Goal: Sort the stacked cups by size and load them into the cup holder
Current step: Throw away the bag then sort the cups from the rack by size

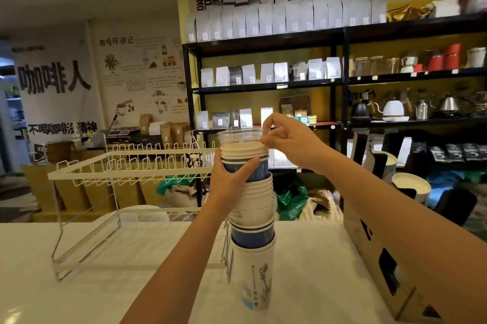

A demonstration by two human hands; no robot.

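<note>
Paper cups: tall mixed stack (251, 207), white and blue, base on the white surface (303, 257), slightly tilted.
Left hand (232, 178): wrapped around the upper stack, thumb across a blue cup just under the top rims.
Right hand (287, 139): above and right of left hand, fingertips (266, 126) pinching the rim of the clear plastic cup (241, 136) seated on top of the stack.
Wire rack (131, 165): white, left of left hand; its right frame leg sits just beside the stack's lower part, contact unclear.
Cardboard holder (379, 257): under the right forearm, right of stack, dark cutouts on its face.
Open room: bare surface below the left forearm, front edge out of view.
Shelving (340, 76): well beyond both hands.
</note>
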